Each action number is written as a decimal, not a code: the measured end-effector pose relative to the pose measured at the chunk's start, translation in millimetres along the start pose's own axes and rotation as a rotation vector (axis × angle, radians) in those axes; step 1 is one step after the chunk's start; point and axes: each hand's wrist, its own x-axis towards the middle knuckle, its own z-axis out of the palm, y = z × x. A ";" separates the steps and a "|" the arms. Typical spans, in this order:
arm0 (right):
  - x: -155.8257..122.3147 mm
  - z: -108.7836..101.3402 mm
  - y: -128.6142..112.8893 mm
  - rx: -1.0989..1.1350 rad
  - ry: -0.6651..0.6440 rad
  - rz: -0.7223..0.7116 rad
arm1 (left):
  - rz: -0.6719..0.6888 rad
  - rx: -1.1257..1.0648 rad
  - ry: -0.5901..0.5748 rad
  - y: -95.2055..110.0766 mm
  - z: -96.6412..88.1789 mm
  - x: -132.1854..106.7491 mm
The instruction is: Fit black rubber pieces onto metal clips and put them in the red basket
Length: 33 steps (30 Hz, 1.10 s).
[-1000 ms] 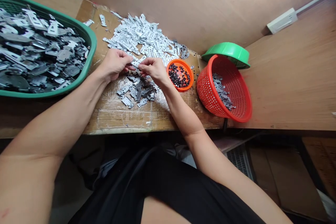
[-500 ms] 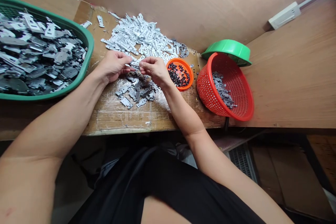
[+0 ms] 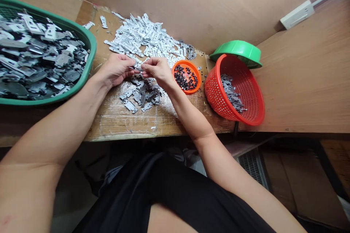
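Observation:
My left hand (image 3: pixel 119 69) pinches a small stamped metal plate (image 3: pixel 138 66) between thumb and fingers. From the other side, my right hand (image 3: pixel 157 70) is closed at the plate's right end, its thumb and forefinger pressed together there; anything smaller in that pinch is hidden. Beneath both hands lies a loose heap of flat grey metal plates (image 3: pixel 142 94). Behind them spreads a bigger pile of long shiny metal pieces (image 3: pixel 147 36). Just right of my right hand sits an orange dish (image 3: pixel 198 76) holding many small black parts (image 3: pixel 186 78).
At the left, a green basket (image 3: pixel 91 54) is heaped with metal pieces. To the right, a red basket (image 3: pixel 216 94) lies tilted with metal parts inside, and a light green basket (image 3: pixel 237 49) leans behind it. The cardboard-covered bench (image 3: pixel 123 125) ends in front of my body.
My right hand has shifted slightly left, closer to my left hand, and its fingertips now meet the plate. The left hand stays nearly in place.

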 end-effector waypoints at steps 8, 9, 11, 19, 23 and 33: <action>5.4 -5.4 16.7 -0.004 -0.007 -0.031 | 0.113 0.199 -0.087 -12.5 -10.5 9.9; 6.0 -7.0 17.8 0.000 -0.009 -0.034 | 0.126 0.226 -0.078 -11.0 -9.7 8.1; 7.1 -10.9 18.8 0.004 -0.012 -0.032 | 0.152 0.284 -0.085 -7.6 -8.0 4.0; 11.2 -18.1 14.6 -0.032 -0.035 -0.037 | 0.288 0.492 -0.192 -5.1 -8.2 0.1; 19.8 -36.2 8.4 -0.140 -0.025 -0.134 | 0.311 0.487 -0.083 -4.0 -7.2 2.1; 3.6 -121.1 5.8 -1.020 -0.084 -0.263 | 0.199 0.347 0.150 12.5 6.0 -4.5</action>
